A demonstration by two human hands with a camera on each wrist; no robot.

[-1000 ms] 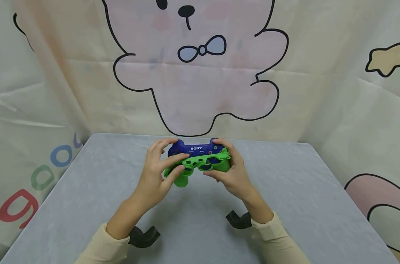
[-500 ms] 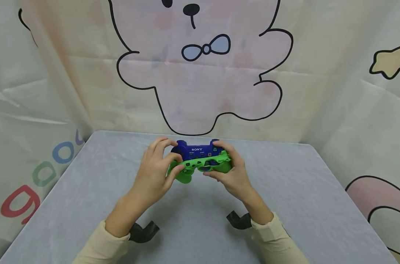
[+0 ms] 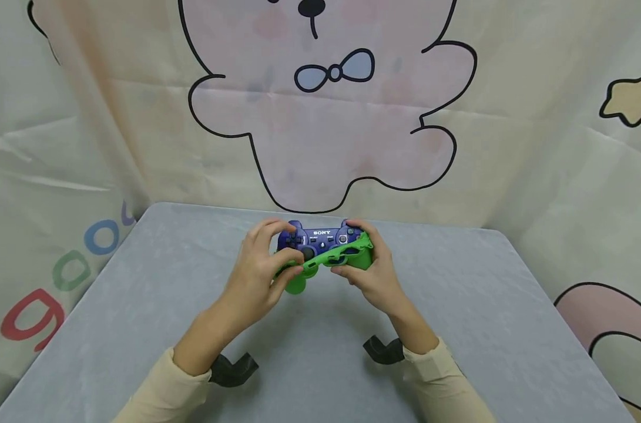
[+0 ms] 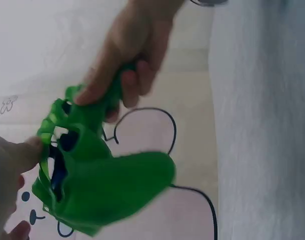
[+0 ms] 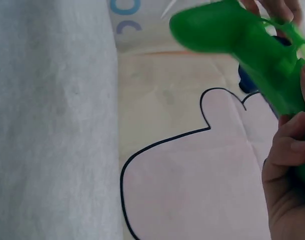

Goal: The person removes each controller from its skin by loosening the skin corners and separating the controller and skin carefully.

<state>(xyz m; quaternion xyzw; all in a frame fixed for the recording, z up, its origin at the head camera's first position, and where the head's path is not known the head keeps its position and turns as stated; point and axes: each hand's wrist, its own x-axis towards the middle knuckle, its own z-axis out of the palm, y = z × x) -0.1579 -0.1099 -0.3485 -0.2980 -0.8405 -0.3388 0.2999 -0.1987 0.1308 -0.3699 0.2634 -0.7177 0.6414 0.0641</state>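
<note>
We have the blue controller (image 3: 325,238) up off the table (image 3: 320,364), held in the air between two hands, with the table's far edge running just behind it in the head view. Gray tabletop stretches wide past both wrists and on toward us, so there's room either side; the hanging cloth (image 3: 156,141) closes things off at the back and along both flanks.

Now the grip! Our left hand (image 3: 254,267) pinches the rim of the green cover (image 3: 361,259) between thumb and bent fingers, while our right hand (image 3: 375,273) grasps the other end, cover and controller together. The cover hugs that right side and slants across the lower edge, leaving much of the blue face showing.

Let's count: one controller, one cover, two hands, two cream sleeves (image 3: 164,388) and two black straps (image 3: 234,370), one by each wrist. On the cloth we get one big pink animal (image 3: 320,141) with one bow tie (image 3: 334,71), and one star (image 3: 631,101).

What can't we see? The animal's head is cut off at the top, the star at the right. Our fingers hide the controller's ends, both wrist views blur the green cover, and just how far it wraps behind the controller, we can't tell.
</note>
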